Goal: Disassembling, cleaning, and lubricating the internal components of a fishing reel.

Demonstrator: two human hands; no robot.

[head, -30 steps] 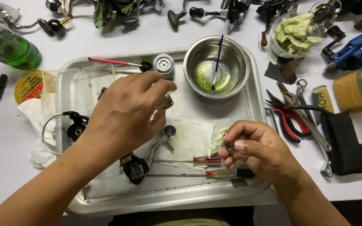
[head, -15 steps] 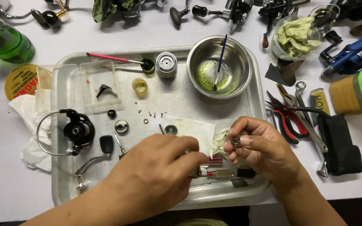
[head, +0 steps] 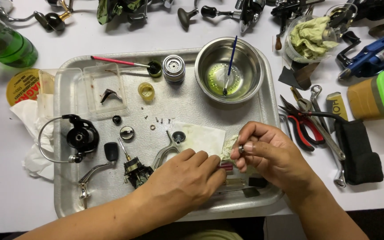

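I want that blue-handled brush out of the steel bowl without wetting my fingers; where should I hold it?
Pinch the blue-handled brush at its upper handle, coming from above the steel bowl rim: it leans on the far rim, tip down in the greenish liquid.

My left hand [head: 185, 178] covers most of the red-handled screwdriver [head: 226, 166] lying near the front of the dented metal tray [head: 67, 186], so I see only a short stub of its handle. My right hand [head: 267, 153] pinches a small dark metal ring [head: 241, 149] too tiny for me to make out in detail, and hides much of the crumpled pale cloth [head: 228, 146] behind it. The green glass bottle [head: 5, 44] runs off the left edge. The row of fishing reels [head: 121, 9] along the far side of the white surface [head: 5, 200] is cut by the top edge.
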